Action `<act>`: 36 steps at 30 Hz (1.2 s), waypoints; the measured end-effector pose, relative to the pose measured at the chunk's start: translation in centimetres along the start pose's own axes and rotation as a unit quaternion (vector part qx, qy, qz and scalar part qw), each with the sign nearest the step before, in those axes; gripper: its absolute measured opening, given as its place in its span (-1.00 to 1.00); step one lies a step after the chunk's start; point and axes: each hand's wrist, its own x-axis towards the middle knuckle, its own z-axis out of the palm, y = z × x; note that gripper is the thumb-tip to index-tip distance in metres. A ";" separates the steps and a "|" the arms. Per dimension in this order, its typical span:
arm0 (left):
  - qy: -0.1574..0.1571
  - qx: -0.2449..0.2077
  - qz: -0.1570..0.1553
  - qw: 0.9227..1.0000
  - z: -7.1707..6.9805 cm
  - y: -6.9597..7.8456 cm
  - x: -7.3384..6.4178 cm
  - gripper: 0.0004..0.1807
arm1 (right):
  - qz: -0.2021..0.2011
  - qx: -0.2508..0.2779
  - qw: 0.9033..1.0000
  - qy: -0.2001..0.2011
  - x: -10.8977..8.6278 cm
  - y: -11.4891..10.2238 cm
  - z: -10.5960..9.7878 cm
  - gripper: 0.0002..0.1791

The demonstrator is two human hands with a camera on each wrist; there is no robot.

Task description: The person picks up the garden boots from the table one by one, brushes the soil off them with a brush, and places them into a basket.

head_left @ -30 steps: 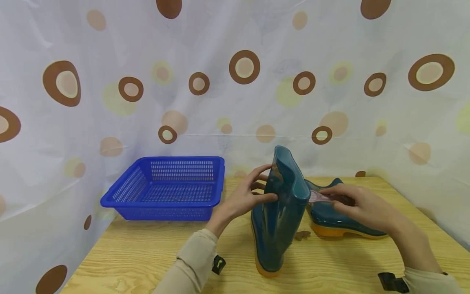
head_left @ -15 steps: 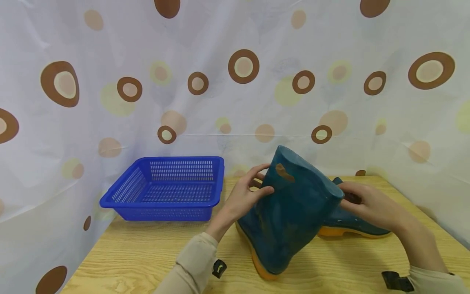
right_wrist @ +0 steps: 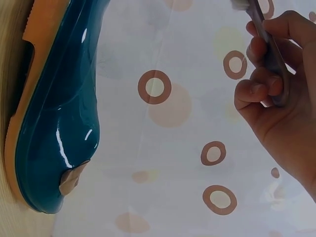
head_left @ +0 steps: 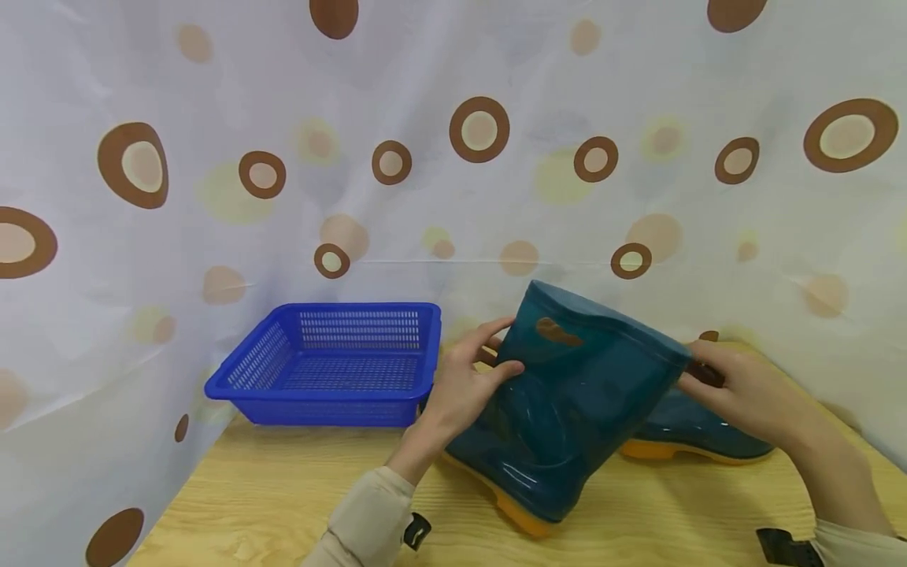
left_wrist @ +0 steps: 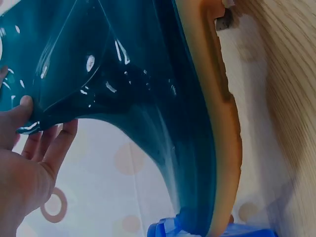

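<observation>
A dark teal rubber boot [head_left: 567, 402] with an orange sole tilts over the table, its shaft leaning right. A brown smear [head_left: 558, 331] marks the shaft below the rim. My left hand [head_left: 457, 390] grips the shaft from the left, thumb in front and fingers behind; the left wrist view shows the thumb and fingers [left_wrist: 61, 140] at the boot's edge. My right hand [head_left: 754, 394], close to the right end of the boot's rim, holds a brush [right_wrist: 274, 64] by its handle. White bristles [right_wrist: 241, 4] peek in at the top of the right wrist view.
Behind on the right lies a second teal boot [head_left: 701, 429], with a brown patch [right_wrist: 73, 178] on its toe. A blue plastic basket [head_left: 319, 405] stands at the back left of the wooden table [head_left: 298, 488]. A patterned curtain [head_left: 411, 79] hangs behind.
The held boot has turned so its broad side faces me, and its shaft now leans right. My right hand has shifted slightly right. The brown clump on the table is now hidden behind the boot.
</observation>
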 end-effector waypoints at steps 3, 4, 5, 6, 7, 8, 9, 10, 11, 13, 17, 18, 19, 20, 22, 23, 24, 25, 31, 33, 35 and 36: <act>0.016 0.002 0.005 1.000 -0.2 0.1 -0.4 -0.41 | 0.005 -0.020 1.000 0.012 -0.1 0.1 -0.1 -0.85; 0.021 0.001 0.003 1.000 -0.3 0.2 -0.5 -0.42 | 0.012 -0.022 1.000 0.015 -0.1 0.1 -0.2 -0.82; 0.027 0.001 0.004 1.000 -0.3 0.2 -0.6 -0.42 | 0.022 -0.022 0.999 0.021 -0.1 0.0 -0.2 -0.77; 0.032 0.001 0.007 0.999 -0.3 0.2 -0.7 -0.41 | 0.027 -0.025 0.999 0.030 -0.1 0.0 -0.2 -0.71; 0.037 0.000 0.013 0.999 -0.2 0.3 -0.8 -0.41 | 0.035 -0.026 0.998 0.040 -0.2 -0.1 -0.2 -0.67; 0.041 0.000 0.021 0.999 -0.1 0.3 -0.8 -0.41 | 0.039 -0.030 0.998 0.050 -0.2 -0.2 -0.2 -0.65; 0.043 0.000 0.030 0.999 0.1 0.4 -0.8 -0.41 | 0.043 -0.033 0.997 0.061 -0.3 -0.2 -0.3 -0.64; 0.045 0.000 0.039 0.998 0.2 0.5 -0.7 -0.42 | 0.042 -0.038 0.996 0.072 -0.4 -0.3 -0.3 -0.64; 0.047 0.000 0.047 0.998 0.4 0.6 -0.7 -0.42 | 0.040 -0.043 0.995 0.082 -0.5 -0.4 -0.4 -0.64; 0.052 0.001 0.061 0.997 0.7 0.8 -0.7 -0.42 | 0.033 -0.049 0.994 0.095 -0.6 -0.5 -0.5 -0.64; 0.061 0.004 0.067 0.996 1.1 1.1 -0.8 -0.40 | 0.037 -0.051 0.991 0.117 -0.7 -0.9 -0.9 -0.66; 0.064 0.006 0.070 0.995 1.2 1.1 -0.9 -0.40 | 0.040 -0.051 0.990 0.122 -0.7 -0.9 -1.0 -0.67; 0.068 0.009 0.073 0.995 1.2 1.2 -1.0 -0.39 | 0.043 -0.051 0.990 0.127 -0.7 -1.0 -1.1 -0.67; 0.071 0.011 0.077 0.994 1.3 1.2 -1.1 -0.39 | 0.047 -0.051 0.989 0.131 -0.7 -1.1 -1.2 -0.66; 0.079 0.016 0.092 0.992 1.4 1.2 -1.3 -0.39 | 0.049 -0.050 0.988 0.138 -0.6 -1.1 -1.4 -0.66; 0.083 0.019 0.099 0.991 1.4 1.2 -1.4 -0.39 | 0.050 -0.047 0.988 0.140 -0.6 -1.2 -1.4 -0.65; 0.087 0.022 0.107 0.990 1.4 1.2 -1.5 -0.39 | 0.051 -0.044 0.988 0.142 -0.6 -1.2 -1.5 -0.65; 0.091 0.026 0.114 0.989 1.4 1.2 -1.6 -0.38 | 0.053 -0.042 0.987 0.144 -0.5 -1.2 -1.6 -0.65; 0.111 0.051 0.130 0.984 1.2 0.9 -1.9 -0.37 | 0.044 -0.042 0.984 0.167 -0.4 -1.4 -1.8 -0.63; 0.109 0.041 0.117 0.986 1.0 0.6 -2.1 -0.35 | 0.040 -0.039 0.983 0.174 -0.4 -1.5 -1.9 -0.62; 0.107 0.028 0.100 0.989 0.7 0.2 -2.3 -0.34 | 0.043 -0.036 0.982 0.180 -0.3 -1.6 -1.9 -0.61; 0.104 0.021 0.088 0.990 0.5 0.1 -2.4 -0.33 | 0.044 -0.034 0.982 0.182 -0.3 -1.7 -1.9 -0.61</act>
